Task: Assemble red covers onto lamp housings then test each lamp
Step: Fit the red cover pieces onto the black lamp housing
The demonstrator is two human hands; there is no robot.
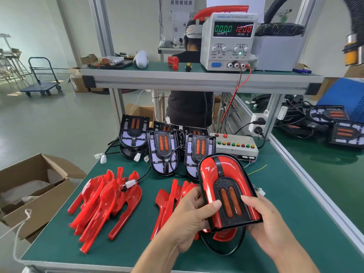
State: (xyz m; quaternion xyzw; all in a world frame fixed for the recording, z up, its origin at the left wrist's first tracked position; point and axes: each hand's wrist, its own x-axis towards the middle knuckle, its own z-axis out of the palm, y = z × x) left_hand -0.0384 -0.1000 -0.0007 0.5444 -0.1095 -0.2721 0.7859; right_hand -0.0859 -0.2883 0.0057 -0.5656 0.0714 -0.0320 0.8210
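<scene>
Both hands, L (194, 217) + R (269, 223), grip covered lamp (226, 192), thumbs on top.

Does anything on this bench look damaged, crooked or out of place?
Nothing looks damaged. The red covers lie in a loose, tangled pile rather than stacked, and a white connector rests on them. The held lamp looks evenly seated.

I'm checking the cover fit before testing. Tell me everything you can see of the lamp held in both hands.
The lamp has glossy red plastic covers on both sides of a black centre strip, and a black textured panel with two orange oblong lenses. It sits in a black housing, tilted, rounded end away from the person, above the green table. The left hand and right hand grip its near end, thumbs on top. A black cable loops beneath it.
</scene>
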